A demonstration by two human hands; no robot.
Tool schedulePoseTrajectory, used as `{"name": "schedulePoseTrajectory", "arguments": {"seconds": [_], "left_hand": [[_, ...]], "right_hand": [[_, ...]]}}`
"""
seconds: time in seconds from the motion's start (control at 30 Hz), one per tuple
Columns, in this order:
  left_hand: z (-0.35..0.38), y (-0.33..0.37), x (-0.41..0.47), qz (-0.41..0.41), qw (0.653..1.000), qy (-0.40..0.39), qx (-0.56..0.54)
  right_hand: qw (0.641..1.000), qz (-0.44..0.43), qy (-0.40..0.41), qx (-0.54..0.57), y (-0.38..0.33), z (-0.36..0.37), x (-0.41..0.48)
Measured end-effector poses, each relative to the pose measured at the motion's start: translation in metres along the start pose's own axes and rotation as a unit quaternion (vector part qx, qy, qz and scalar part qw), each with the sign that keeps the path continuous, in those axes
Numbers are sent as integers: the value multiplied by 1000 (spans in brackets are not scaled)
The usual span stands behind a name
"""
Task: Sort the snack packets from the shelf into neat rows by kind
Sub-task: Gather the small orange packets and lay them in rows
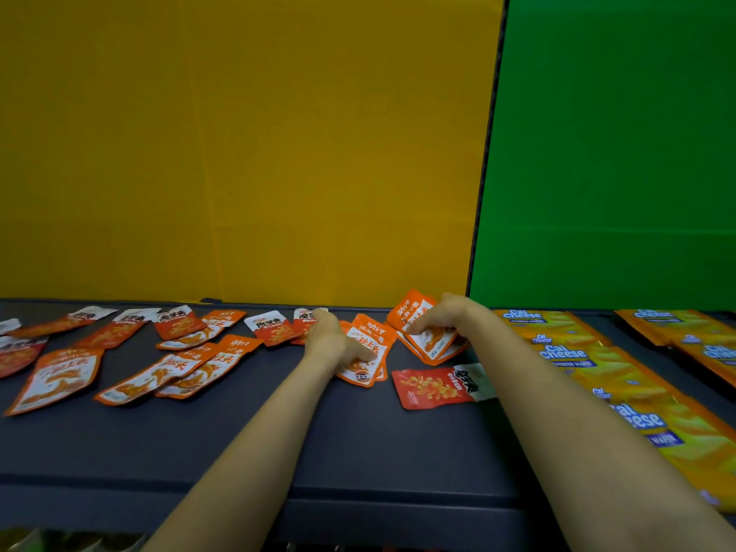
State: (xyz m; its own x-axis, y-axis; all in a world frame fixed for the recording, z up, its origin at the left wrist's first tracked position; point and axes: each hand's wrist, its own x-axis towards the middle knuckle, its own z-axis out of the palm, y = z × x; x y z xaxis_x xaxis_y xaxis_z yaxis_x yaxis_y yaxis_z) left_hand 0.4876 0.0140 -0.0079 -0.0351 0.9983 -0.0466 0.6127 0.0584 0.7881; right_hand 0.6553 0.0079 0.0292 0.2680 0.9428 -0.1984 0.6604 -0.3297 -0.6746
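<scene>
- A small stack of orange-and-white packets (368, 366) lies mid-shelf. The left hand (328, 334) holds it, thumb across the top packet and fingers curled over its far edge.
- Just to its right, a fanned bunch (432, 344) of the same kind is tilted up off the shelf (318, 452). The right hand (442, 314) grips it, fingers curled round the upper edges.
- The step in hand looks like gathering one kind together, so the task seems only partly done.
- The next move likely calls for squaring the fan and joining it to the stack without spilling the slippery packets.
- A lone red packet (432, 389) lies nearer the camera, apart from both.
- Far left, loose mixed packets (179, 368) lie overlapping and unsorted.
- At right, Cal Cheese wafer packs (569, 354) already lie in rows.
</scene>
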Motion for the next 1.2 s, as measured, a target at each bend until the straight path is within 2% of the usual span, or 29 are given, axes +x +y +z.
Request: {"name": "schedulePoseTrajectory", "arguments": {"seconds": [0.23,0.33,0.5,0.6,0.77,0.9,1.03,1.2], "left_hand": [[-1,-6,-1,6,999,3,-41],[0,-10,0,37,995,1,-90],[-3,-10,0,73,960,45,-266],[-10,-5,-9,99,935,36,-339],[-18,9,-43,173,890,-62,-417],[-21,20,-83,197,858,-174,-440],[-9,29,-127,197,842,-263,-428],[40,45,-181,185,820,-367,-398]], "right_hand": [[995,-37,81,47,-3,6,7],[981,-63,144,113,-8,5,0],[926,-129,205,290,-20,-4,-21],[881,-171,215,386,-21,-11,-59],[828,-187,247,468,2,-20,-130],[793,-150,301,508,43,-28,-187],[775,-120,338,520,93,-37,-244],[777,-53,365,511,165,-41,-312]]}}
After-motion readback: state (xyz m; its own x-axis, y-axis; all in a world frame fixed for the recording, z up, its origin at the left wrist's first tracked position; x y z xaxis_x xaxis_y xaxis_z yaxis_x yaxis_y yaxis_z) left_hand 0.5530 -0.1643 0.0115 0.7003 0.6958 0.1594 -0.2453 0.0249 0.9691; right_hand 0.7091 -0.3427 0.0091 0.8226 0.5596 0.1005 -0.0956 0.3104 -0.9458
